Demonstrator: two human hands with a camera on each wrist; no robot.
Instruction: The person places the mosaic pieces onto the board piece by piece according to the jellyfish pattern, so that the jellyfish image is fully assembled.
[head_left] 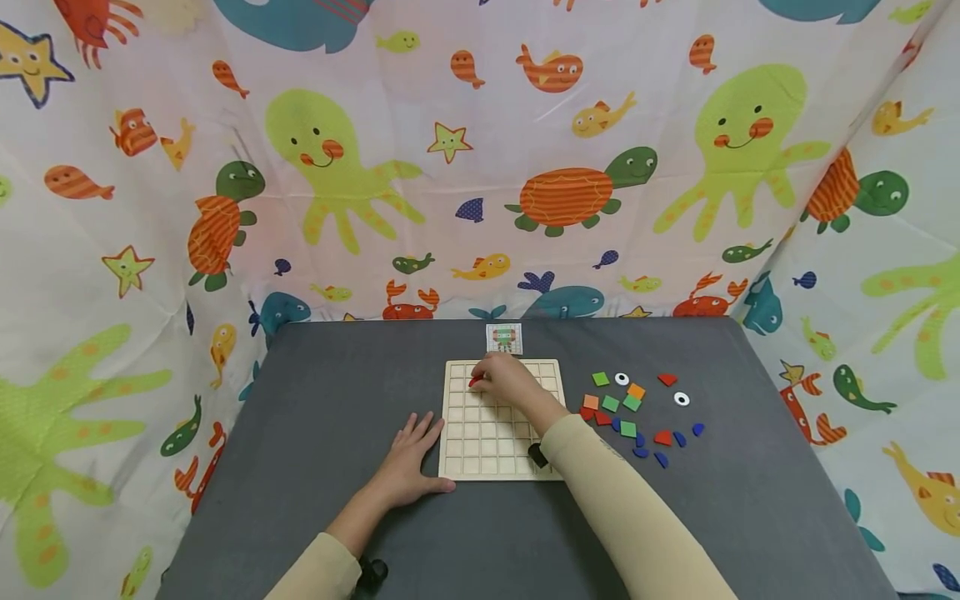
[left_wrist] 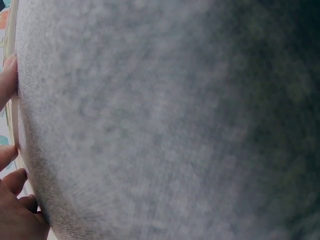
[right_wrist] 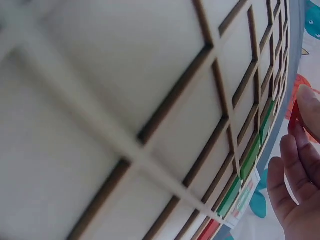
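A pale wooden grid board [head_left: 480,442] lies on the grey table. Over its far left part, my right hand [head_left: 517,387] pinches a small flat red piece [head_left: 474,382] between thumb and fingers. The right wrist view shows this red piece [right_wrist: 294,114] held on edge above the far rows. Several green pieces [right_wrist: 251,159] and a red one [right_wrist: 209,229] sit in the cells along the far edge, mostly hidden by my hand in the head view. My left hand [head_left: 407,464] rests spread at the board's near left corner, fingertips and thumb at its edge.
A small printed picture card [head_left: 504,337] lies just beyond the board. Loose flat pieces are scattered to the right: green squares [head_left: 627,428], orange squares [head_left: 591,402], red pieces [head_left: 667,379], blue half-rounds [head_left: 661,459] and white rings [head_left: 681,399]. A patterned curtain [head_left: 450,183] hangs behind the table.
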